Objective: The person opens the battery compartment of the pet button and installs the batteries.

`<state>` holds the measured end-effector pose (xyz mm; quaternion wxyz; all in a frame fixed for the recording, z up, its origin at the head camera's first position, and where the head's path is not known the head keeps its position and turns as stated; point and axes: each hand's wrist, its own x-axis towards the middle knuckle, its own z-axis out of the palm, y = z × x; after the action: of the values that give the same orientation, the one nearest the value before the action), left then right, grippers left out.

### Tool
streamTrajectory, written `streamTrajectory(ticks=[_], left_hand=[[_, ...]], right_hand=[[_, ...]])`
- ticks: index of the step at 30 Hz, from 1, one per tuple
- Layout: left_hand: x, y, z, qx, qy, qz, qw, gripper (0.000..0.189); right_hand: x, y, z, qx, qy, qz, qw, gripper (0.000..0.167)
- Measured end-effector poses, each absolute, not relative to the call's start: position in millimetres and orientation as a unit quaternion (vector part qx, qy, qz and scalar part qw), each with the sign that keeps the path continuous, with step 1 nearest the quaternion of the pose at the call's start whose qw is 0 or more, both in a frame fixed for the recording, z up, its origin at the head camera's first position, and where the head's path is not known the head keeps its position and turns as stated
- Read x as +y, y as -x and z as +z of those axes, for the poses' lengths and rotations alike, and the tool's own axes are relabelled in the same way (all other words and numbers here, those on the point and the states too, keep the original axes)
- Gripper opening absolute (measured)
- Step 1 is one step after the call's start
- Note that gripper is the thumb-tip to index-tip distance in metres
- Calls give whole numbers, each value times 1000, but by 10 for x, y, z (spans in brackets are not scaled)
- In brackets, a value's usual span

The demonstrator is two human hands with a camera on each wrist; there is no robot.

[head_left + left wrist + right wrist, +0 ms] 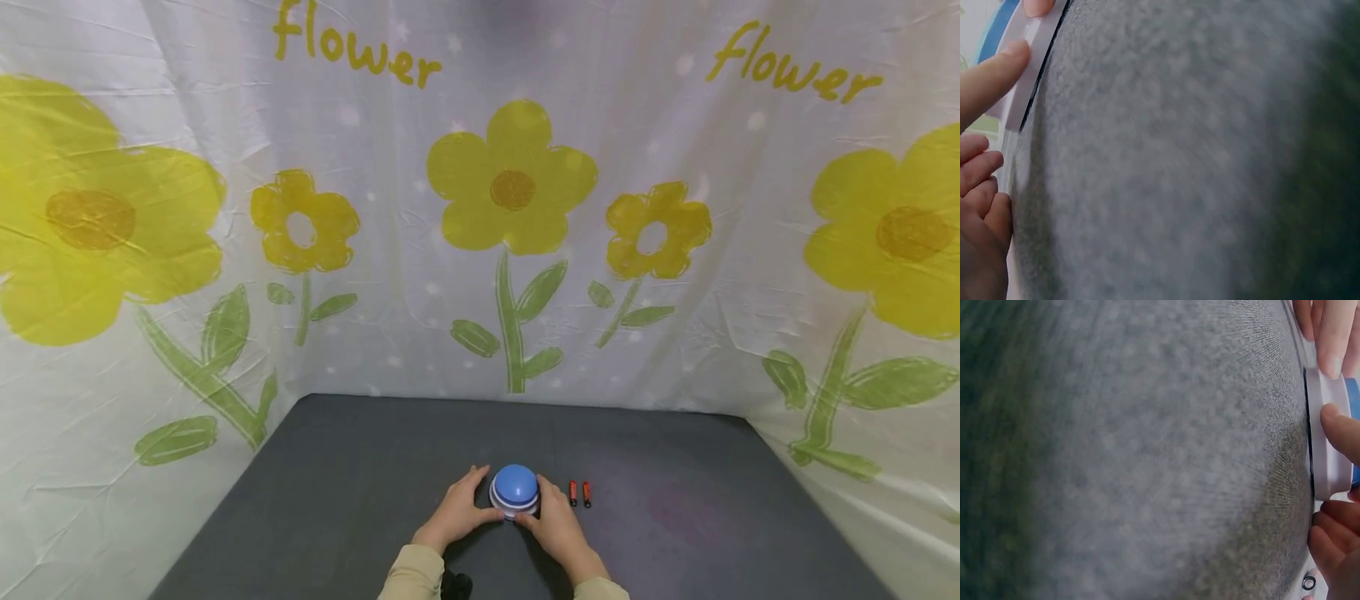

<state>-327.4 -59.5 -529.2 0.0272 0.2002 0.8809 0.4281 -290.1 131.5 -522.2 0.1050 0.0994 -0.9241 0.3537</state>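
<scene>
In the head view, a round push button point(516, 485) with a blue dome and white base sits on the dark table. My left hand point(459, 508) curves round its left side, thumb on the near edge. From the right, my right hand point(557, 521) holds it with the thumb at the front and fingers along the side. Both wrist views show a thumb on the white base point(1022, 94), point(1325, 462). The far fingertips are partly hidden behind the button. Two red-and-black batteries point(573, 493), point(587, 495) lie just right of my right hand.
The dark grey tabletop point(360, 467) spreads round the hands. Behind and beside it hangs a white curtain point(405, 333) printed with yellow flowers. A small black object point(456, 585) shows beside the left sleeve at the bottom of the head view.
</scene>
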Motion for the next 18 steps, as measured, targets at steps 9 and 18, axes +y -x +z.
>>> streamTrajectory(ticks=[9,18], left_hand=[[-546,3268,-5298,878,-208,431,27,81],[-471,3286,-5322,878,-198,434,31,73]], right_hand=[[1305,2920,-5215,-928,-90,350,87,65],[1292,2907,-5193,-928,-74,350,105,63]])
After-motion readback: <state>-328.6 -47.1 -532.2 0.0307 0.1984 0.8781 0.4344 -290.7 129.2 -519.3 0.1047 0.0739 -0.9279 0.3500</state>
